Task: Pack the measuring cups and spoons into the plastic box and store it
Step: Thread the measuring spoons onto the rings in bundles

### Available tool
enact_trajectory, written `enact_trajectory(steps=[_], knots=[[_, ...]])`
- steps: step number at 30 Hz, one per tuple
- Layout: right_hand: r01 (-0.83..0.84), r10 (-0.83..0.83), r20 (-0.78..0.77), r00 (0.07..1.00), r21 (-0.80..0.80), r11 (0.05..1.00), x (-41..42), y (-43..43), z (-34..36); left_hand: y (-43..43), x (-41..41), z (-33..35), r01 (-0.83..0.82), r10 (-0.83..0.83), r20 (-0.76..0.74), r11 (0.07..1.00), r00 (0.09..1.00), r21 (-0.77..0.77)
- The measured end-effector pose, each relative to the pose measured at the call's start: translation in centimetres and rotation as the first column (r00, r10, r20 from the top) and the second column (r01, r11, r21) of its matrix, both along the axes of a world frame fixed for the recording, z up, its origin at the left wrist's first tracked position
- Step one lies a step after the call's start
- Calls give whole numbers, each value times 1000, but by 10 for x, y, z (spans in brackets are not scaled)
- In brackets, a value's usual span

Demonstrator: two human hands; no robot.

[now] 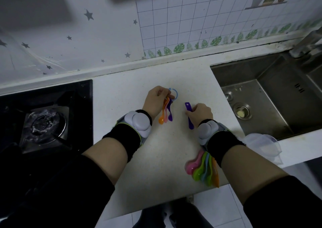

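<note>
Gripping a thin blue plastic ring (176, 95), left hand (156, 99) has fingers curled round it at abt 12 o'clock of the worktop; three small glossy spoons (165, 113) (orange, pink, purple) hang off the ring w/ rounded bowls pointing to 6; right hand (200, 112), near it at 1 o'clock but apart, is clamped on a lone purple spoon (190, 124), flat handle end poking up to 12, other end below the fist; both wrists carry black bands w/ smooth grey rounded pods (141, 124).

Nested measuring cups (203, 168), shiny plastic in pink, green, blue, orange, lie fanned at the worktop's 5 o'clock edge, partly under the right forearm; clear plastic container (266, 145) sits at 4 o'clock by the sink's near rim, partly hidden; box or lid, can't tell.

Worktop (148, 166) is pale speckled stone, matte; steel sink (244, 76) sunk in at 3 o'clock w/ round drain; black glass hob (81, 91) w/ burner at 9; white grid tiles (174, 18) w/ leaf border at 12; star-print covering (52, 44) at 11.
</note>
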State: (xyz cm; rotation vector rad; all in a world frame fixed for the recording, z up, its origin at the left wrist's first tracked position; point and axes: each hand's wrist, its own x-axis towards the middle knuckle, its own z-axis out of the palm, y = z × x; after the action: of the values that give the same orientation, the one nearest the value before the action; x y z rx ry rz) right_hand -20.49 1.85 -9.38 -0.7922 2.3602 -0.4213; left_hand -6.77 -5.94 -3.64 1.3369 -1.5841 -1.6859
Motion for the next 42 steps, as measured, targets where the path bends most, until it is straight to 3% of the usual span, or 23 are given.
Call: enact_trajectory(steps=[10,16,20,35,42], knots=[[50,1,138,990,-366,929,1,-32,65,-15,2,30,-70,60,-95,992,994,-107],[141,54,359,932,-495,857,7,-40,93,-20,6,41,-93,77,-124,988,989,-125],[128,123,419,900,-522,844,11,-41,109,-24,11,47,-114,97,-127,984,987,-138],[-42,236,283,929,-554,832,15,-38,135,-27,12,55,-116,94,-135,979,986,-167],[-211,324,121,938,-542,814,11,-41,143,-27,13,57,-92,73,-97,973,993,-211]])
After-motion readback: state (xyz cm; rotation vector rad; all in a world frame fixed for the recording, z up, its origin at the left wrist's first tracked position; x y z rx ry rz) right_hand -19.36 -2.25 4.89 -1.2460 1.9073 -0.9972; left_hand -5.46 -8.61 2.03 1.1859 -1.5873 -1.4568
